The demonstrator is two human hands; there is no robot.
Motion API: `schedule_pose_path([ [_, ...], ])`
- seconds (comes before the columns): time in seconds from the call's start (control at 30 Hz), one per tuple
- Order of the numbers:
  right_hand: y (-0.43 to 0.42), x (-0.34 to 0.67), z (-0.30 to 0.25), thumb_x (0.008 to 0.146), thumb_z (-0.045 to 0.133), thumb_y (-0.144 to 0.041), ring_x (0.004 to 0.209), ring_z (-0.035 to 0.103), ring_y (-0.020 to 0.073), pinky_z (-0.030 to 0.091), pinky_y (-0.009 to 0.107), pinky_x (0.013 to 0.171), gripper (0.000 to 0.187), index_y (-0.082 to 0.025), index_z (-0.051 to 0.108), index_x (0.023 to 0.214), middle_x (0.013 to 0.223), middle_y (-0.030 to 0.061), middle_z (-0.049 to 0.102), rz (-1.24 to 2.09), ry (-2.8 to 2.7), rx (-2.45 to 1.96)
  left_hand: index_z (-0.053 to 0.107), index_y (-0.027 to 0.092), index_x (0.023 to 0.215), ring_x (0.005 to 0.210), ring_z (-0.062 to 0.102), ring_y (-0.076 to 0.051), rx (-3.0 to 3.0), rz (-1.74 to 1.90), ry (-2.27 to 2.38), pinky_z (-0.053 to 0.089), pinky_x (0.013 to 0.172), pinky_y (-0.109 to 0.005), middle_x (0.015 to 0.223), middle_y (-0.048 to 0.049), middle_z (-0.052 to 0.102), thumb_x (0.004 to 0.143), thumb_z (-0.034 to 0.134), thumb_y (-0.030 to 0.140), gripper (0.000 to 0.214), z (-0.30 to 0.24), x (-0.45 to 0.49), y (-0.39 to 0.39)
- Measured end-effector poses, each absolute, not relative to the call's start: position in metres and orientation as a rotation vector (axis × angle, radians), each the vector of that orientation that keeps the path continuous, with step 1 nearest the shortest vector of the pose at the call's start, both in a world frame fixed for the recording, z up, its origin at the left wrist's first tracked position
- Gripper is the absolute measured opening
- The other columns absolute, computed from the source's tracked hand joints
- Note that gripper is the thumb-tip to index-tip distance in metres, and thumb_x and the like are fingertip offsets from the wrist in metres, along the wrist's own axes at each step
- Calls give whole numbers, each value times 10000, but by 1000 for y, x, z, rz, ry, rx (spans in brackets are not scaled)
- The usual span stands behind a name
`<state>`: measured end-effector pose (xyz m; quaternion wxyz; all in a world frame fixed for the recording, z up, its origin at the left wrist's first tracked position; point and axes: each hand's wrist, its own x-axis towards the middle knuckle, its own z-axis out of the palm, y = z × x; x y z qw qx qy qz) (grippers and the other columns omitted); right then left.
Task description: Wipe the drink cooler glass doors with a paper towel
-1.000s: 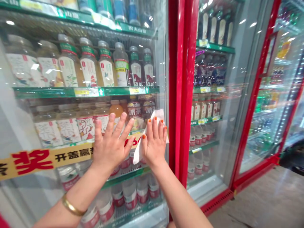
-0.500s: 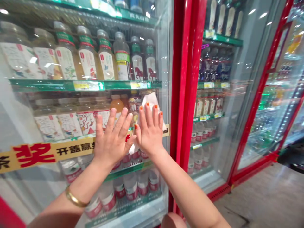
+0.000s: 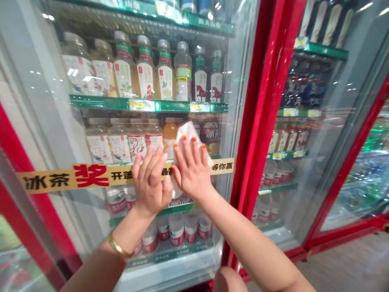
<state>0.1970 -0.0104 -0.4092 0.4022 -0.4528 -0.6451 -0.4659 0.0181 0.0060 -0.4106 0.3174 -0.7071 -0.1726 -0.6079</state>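
My right hand (image 3: 193, 172) lies flat with fingers spread over a white tissue (image 3: 189, 130), pressing it against the glass door (image 3: 243, 52) of a red-framed drinks cooler. The tissue shows above the fingertips and beside the hand; the rest is hidden under it. Close by on the left, my left hand (image 3: 150, 182) is raised at the glass with fingers extended and slightly bent. It holds nothing; whether it touches the glass I cannot tell. Both hands overlap a yellow printed strip (image 3: 60, 178) running across the door. An orange drink bottle (image 3: 170, 129) stands behind the glass above them.
Rows of bottles (image 3: 146, 69) stand on green-edged shelves (image 3: 100, 102) inside. A red door frame (image 3: 264, 101) borders the glass on the right, with another cooler beyond. More red framing (image 3: 27, 170) is at left. A bent knee (image 3: 227, 280) shows below.
The view has turned left, showing more of the door. My right hand and the tissue have slid left across the glass. My left hand's fingers are closer together and more bent.
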Motion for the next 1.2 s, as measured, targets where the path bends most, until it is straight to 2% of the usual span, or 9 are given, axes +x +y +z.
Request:
schedule_pose_path([
  [0.13,-23,216,-448,1111,504,-440,1749,134,248,201,460,1440,616,-283,444,1704,1787,-19,423,-1282,-1888,-991,282,336,1755,1728,230,-235,-1772,-1533,-717,55,1444,-539,1810,-36,346,1017,577,234,801,-444,-39,13],
  [0.27,-15,228,-400,1131,481,-388,1747,95,368,161,726,1394,713,-263,221,1782,1853,70,272,-1152,-1577,-1160,262,360,1763,1750,111,-238,-1745,-1485,-837,-5,1447,-546,1832,-15,278,1019,611,258,828,-455,-75,27],
  [0.33,-6,207,-369,1140,453,-378,1747,64,390,125,776,1375,741,-264,127,1796,1872,72,206,-1099,-1547,-1180,241,358,1768,1753,79,-249,-1735,-1488,-851,4,1447,-576,1835,-22,268,1016,619,273,846,-454,-79,31],
  [0.57,-15,174,-422,1127,487,-415,1713,287,217,228,486,1431,690,-372,239,1769,1815,-98,342,-1175,-2289,-864,251,306,1768,1752,92,-231,-1688,-1437,-855,42,1450,-534,1821,-44,302,1009,638,267,853,-455,-72,32],
  [0.67,-15,188,-416,1125,498,-422,1707,306,255,199,539,1432,716,-360,209,1777,1808,-63,365,-1213,-2170,-896,273,310,1761,1750,120,-235,-1700,-1462,-843,62,1445,-527,1801,-41,355,1020,625,275,821,-453,-73,26],
  [0.77,-4,165,-369,1126,494,-404,1740,182,338,124,679,1418,759,-323,138,1792,1848,-3,265,-1155,-1891,-1015,317,318,1744,1711,287,-225,-1732,-1534,-817,197,1418,-497,1747,-51,469,1041,565,249,749,-450,-80,18],
  [0.87,6,120,-349,1128,471,-363,1750,135,328,131,681,1420,718,-290,197,1787,1860,-6,216,-1131,-1896,-978,329,308,1739,1658,404,-220,-1667,-1605,-831,295,1374,-466,1731,-80,495,1044,549,230,733,-452,-97,14],
  [1.07,3,113,-427,1096,511,-292,1711,280,169,304,441,1408,705,-288,282,1763,1800,-73,376,-1137,-2335,-615,217,263,1776,1756,72,-285,-1573,-1562,-1088,71,1422,-582,1840,-122,242,1060,567,288,798,-475,-128,33],
  [1.2,5,119,-395,1118,511,-374,1732,230,259,208,568,1429,736,-317,198,1781,1828,-35,311,-1126,-2151,-790,176,260,1783,1754,69,-300,-1564,-1533,-1073,78,1421,-613,1840,-127,231,1065,552,322,812,-487,-131,43],
])
